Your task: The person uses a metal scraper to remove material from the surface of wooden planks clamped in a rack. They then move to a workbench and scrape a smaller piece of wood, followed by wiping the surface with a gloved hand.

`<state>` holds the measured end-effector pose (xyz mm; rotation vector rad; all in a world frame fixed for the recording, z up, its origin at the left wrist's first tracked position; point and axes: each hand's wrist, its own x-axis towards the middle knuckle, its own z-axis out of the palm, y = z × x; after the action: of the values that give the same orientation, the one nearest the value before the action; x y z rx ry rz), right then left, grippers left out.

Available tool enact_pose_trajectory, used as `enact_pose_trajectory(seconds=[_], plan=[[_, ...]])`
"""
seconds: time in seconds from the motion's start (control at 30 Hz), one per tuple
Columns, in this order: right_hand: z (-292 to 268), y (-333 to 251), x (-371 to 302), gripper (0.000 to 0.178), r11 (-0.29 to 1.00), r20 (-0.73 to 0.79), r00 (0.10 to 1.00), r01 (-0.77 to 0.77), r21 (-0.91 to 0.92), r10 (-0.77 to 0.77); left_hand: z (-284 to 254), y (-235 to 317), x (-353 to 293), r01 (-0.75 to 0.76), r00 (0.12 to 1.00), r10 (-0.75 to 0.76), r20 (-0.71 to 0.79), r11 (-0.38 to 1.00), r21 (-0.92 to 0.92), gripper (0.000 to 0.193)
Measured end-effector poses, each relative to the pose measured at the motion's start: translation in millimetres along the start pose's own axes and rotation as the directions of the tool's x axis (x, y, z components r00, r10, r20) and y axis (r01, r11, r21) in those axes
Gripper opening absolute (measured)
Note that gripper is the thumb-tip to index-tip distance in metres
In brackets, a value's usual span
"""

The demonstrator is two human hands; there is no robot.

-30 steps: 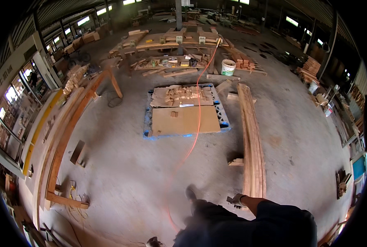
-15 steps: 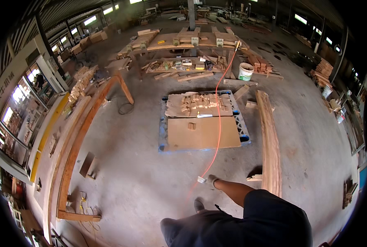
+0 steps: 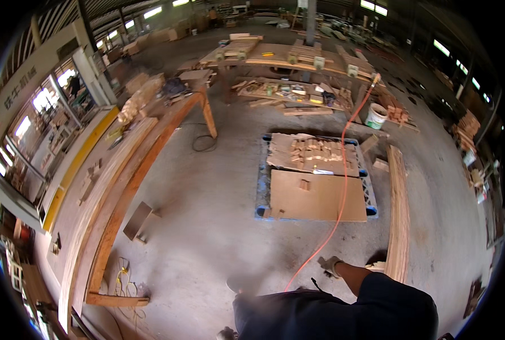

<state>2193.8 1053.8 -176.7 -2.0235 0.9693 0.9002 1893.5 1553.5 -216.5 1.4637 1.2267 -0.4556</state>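
My right hand (image 3: 330, 266), in a greyish work glove, hangs over the concrete floor in front of the pallet. Its fingers look apart and I see nothing held in them. An orange-red hose (image 3: 327, 241) runs down from the far workbench, across the pallet, to the left of this hand; its near end is hidden by my dark clothing. At the lower edge a small grey patch appears to be my gloved left hand (image 3: 227, 334), mostly out of sight, its fingers not readable. The blue pallet (image 3: 262, 195) carries brown cardboard (image 3: 320, 201) and many small wood blocks (image 3: 315, 150).
Long planks (image 3: 399, 215) lie right of the pallet. On the left stands a long wooden frame table (image 3: 125, 192), with a small brown board stand (image 3: 138, 221) beside it. A white bucket (image 3: 376, 116) stands near the far workbench (image 3: 275, 55). Yellow cord (image 3: 126, 280) lies at lower left.
The view has swung left, so the pallet and benches sit farther right. My right hand has moved off the hose, where a small white object showed beside it; that object is now out of sight.
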Motion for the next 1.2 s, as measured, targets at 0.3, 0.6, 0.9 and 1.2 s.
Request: enact_pose_trajectory(seconds=[0.3,0.6,0.9,1.2], plan=[[74.2,-150.9,-59.8,0.032,0.989,0.164,0.975,0.147,0.007,-0.146,-127.1,152.4,68.5,0.019,0.998,-0.027,-0.057,0.989,-0.150,0.037],[208.4,-412.8,-104.3,0.018,0.876,0.387,0.787,0.457,0.157,-0.480,-149.2,263.8,137.7,-0.435,0.894,0.397,-0.207,0.881,-0.188,0.046],[297.2,-643.5,-145.8,0.021,0.769,0.629,0.499,0.582,0.266,-0.596,-169.0,421.6,192.0,-0.559,0.819,0.497,-0.287,0.803,-0.204,0.043],[313.9,-841.3,-179.6,0.025,0.761,0.683,0.407,0.548,0.349,-0.606,-180.6,616.5,212.5,-0.636,0.771,0.594,-0.230,0.739,-0.222,0.033]])
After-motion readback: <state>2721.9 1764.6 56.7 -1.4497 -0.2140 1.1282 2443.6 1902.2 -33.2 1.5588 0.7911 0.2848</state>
